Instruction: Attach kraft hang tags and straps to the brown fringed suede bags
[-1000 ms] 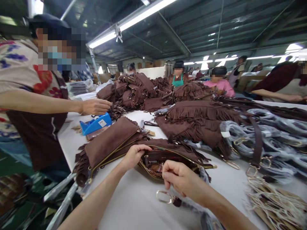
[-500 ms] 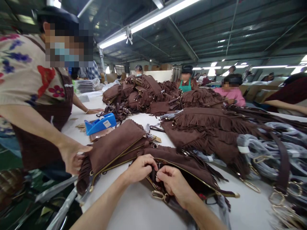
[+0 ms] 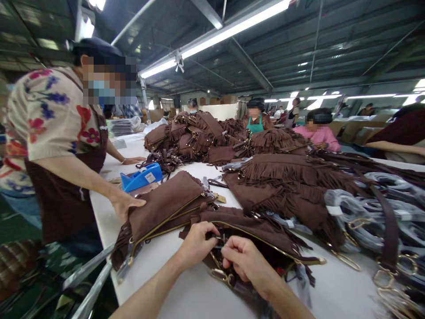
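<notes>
A brown fringed handbag (image 3: pixel 265 235) lies on the white table in front of me, its gold zip gaping open. At the left end of its opening, my left hand (image 3: pixel 198 243) is closed in a pinch on something small and dark. My right hand (image 3: pixel 244 260) is pinched close beside it, at the same spot. What the fingertips hold is too small and partly hidden. Below the hands, a gold ring clasp (image 3: pixel 219 275) hangs at the bag's near edge. Another brown bag (image 3: pixel 166 206) with a gold zip lies to the left.
A co-worker's hand (image 3: pixel 128 204) rests against the left bag. Behind that bag stands a blue tape dispenser (image 3: pixel 141 177). A large heap of brown bags (image 3: pixel 195 133) fills the table's far part. Plastic-wrapped straps (image 3: pixel 352 208) and gold clasps (image 3: pixel 387 279) lie at right.
My hands have come slightly apart at the fingertips, staying at the same end of the bag. The co-worker's hand has shifted onto the left bag's side, fingers now stretched out.
</notes>
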`<action>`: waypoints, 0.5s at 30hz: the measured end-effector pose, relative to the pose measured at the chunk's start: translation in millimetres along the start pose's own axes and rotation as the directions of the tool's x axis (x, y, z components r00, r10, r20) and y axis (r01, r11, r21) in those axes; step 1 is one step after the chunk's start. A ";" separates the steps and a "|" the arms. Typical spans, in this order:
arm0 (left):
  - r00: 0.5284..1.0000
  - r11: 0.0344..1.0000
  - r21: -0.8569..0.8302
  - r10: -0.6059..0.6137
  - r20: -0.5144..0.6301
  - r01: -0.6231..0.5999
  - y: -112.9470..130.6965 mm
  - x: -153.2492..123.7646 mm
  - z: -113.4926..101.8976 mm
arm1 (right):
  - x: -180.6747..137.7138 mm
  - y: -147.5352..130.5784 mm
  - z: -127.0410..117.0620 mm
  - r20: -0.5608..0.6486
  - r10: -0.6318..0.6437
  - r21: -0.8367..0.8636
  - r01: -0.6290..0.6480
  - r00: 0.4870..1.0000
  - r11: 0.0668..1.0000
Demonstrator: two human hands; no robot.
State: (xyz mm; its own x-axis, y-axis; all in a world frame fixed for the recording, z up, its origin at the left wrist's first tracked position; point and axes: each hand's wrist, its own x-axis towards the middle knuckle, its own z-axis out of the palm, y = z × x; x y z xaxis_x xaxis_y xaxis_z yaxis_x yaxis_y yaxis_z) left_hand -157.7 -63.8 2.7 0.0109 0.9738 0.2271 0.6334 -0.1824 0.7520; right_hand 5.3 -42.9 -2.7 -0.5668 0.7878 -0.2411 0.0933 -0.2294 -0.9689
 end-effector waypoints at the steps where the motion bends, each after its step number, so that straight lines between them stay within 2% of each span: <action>1: 1.000 0.999 -0.030 -0.027 0.000 0.027 0.0 0.4 -1.6 | -1.6 1.5 0.4 0.022 0.034 -0.044 -0.034 0.999 0.998; 5: 0.998 0.995 -0.079 -0.058 -0.002 0.058 1.9 -0.6 -2.2 | 1.0 6.9 1.4 0.025 0.094 -0.111 -0.091 0.995 0.990; 9: 1.000 0.996 -0.086 -0.022 0.012 0.023 4.3 -3.7 -1.1 | 9.9 6.8 -0.4 -0.001 0.024 -0.082 -0.024 1.000 0.996; 13: 0.995 0.993 -0.120 0.017 0.102 -0.004 8.1 -4.5 -4.6 | 14.2 7.1 -3.0 -0.031 -0.020 -0.040 0.018 0.999 0.999; 15: 0.994 0.990 -0.144 0.015 0.107 0.001 9.3 -3.9 -3.2 | 15.4 9.1 -3.3 -0.033 -0.038 -0.054 0.036 0.999 0.998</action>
State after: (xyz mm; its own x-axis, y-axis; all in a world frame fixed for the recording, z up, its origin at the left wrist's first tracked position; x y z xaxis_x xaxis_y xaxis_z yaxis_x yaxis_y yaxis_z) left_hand -154.3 -69.7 10.8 0.1030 0.9800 0.1702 0.5152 -0.1990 0.8336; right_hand 0.2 -31.0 -15.4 -0.5422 0.8145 -0.2064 0.1170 -0.1700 -0.9785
